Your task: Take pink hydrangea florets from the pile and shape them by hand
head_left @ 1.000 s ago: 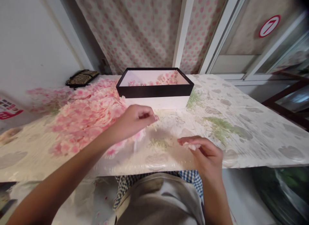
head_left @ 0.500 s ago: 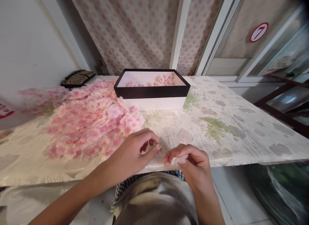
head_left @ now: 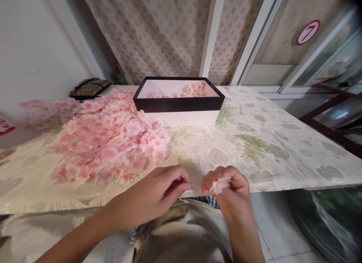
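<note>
My right hand [head_left: 233, 193] grips a pale pink artificial flower [head_left: 220, 185] between thumb and curled fingers, close to the table's front edge. To its left, my left hand [head_left: 161, 193] is closed in a pinch, thumb against forefinger. Whatever those fingertips hold, if anything, is too small to make out. A gap separates the two hands. Beyond my left hand spreads a big heap of pink artificial blossoms [head_left: 104, 138]. Past both hands stands an open white box with a black rim [head_left: 178, 104], and more pink blossoms [head_left: 195, 90] show inside it.
A patterned cloth [head_left: 294, 153] with grey shapes covers the table. Green sprigs [head_left: 256, 147] lie right of the box, and a dark patterned pouch [head_left: 90, 88] is at the back left. Behind the table hangs a dotted curtain [head_left: 164, 37]. A dark green rounded object [head_left: 325, 221] is at lower right.
My hands have drawn apart; the left has dropped slightly and closed its pinch, the right has shifted right with the flower. A thin strand between them earlier no longer shows clearly.
</note>
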The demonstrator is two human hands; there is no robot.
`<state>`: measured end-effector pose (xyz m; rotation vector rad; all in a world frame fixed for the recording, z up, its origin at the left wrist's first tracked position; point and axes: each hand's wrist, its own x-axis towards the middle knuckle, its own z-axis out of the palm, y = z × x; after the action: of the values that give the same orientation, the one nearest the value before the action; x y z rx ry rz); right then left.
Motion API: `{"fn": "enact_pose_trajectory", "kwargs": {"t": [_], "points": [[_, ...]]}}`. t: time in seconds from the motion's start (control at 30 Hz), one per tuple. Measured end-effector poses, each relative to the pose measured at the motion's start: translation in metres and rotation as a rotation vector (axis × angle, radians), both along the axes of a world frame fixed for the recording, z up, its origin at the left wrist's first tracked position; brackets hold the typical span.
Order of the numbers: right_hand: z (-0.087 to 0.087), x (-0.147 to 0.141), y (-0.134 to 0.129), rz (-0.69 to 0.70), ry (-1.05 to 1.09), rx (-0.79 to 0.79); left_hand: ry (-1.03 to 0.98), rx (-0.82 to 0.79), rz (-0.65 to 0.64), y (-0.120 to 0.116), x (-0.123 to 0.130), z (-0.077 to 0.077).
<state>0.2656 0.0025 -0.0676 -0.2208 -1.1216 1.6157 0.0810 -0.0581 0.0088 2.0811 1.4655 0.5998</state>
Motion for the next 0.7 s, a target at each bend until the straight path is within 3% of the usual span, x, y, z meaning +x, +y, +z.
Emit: {"fn": "enact_pose_trajectory", "kwargs": {"t": [0.1,0.2,0.3,0.43,0.7], "points": [[-0.001,0.009,0.005,-0.06,-0.082,0.154,-0.095,-0.156,0.049,0.003,-0.002,-0.002],[0.003,0.013,0.007,0.011,-0.169,0.376,-0.206,-0.279,0.025,0.006,-0.003,-0.005],[0.006,0.011,0.005,0.016,-0.297,0.473,-0.32,-0.424,-0.031,0.007,-0.002,-0.009],[0.007,0.008,0.006,-0.007,-0.358,0.463,-0.446,-0.463,-0.009,0.008,0.0,-0.012],[-0.003,0.009,0.013,0.142,-0.244,0.313,-0.674,-0.48,0.026,0.008,0.0,-0.013]]}}
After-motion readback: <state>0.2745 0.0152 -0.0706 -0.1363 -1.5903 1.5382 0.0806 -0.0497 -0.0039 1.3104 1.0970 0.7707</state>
